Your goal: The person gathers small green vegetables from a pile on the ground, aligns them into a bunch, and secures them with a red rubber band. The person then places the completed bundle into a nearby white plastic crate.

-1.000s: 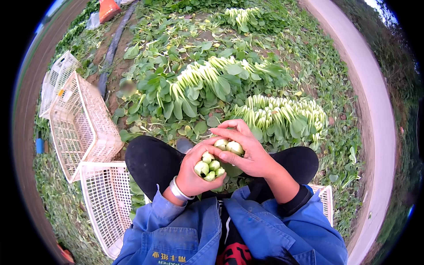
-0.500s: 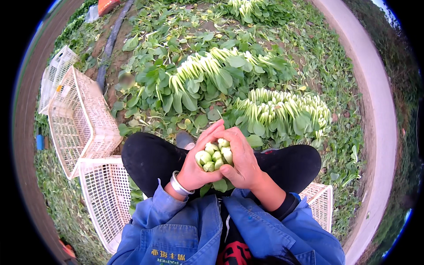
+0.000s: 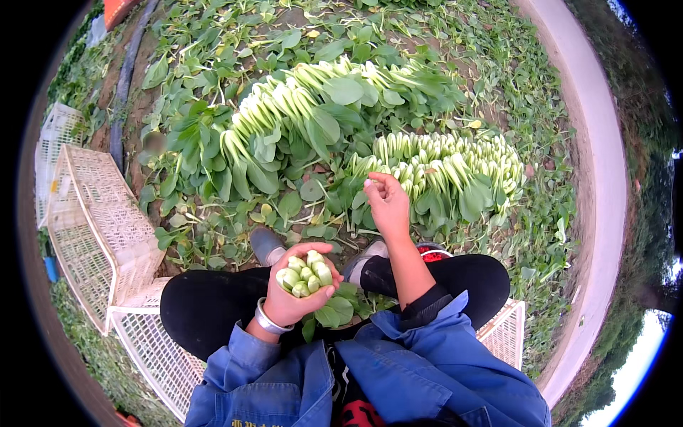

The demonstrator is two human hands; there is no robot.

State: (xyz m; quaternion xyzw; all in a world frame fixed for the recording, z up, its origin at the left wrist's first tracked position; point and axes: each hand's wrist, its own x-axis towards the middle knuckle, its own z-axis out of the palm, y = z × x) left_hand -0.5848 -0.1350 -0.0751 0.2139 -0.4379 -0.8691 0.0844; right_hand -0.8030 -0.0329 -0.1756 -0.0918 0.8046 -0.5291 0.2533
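Note:
My left hand (image 3: 299, 283) is closed around a bunch of bok choy (image 3: 306, 273), held low between my knees. Its pale stem ends face up and its green leaves hang below the hand. My right hand (image 3: 388, 199) is raised over the near edge of the right row of bok choy (image 3: 455, 171), its fingers loosely bent with nothing visible between them. A longer row of bok choy (image 3: 284, 107) lies farther off to the left, white stems up and leaves toward me.
White plastic crates (image 3: 107, 220) stand to my left, and another crate (image 3: 504, 331) shows by my right hip. Loose leaves (image 3: 235, 43) litter the soil. A dark hose (image 3: 124, 85) runs at the far left. A pale path (image 3: 594, 142) curves along the right.
My right hand has left the bunch and moved forward to the right row. My left hand has lowered to the left, still holding the bunch. The view has shifted slightly.

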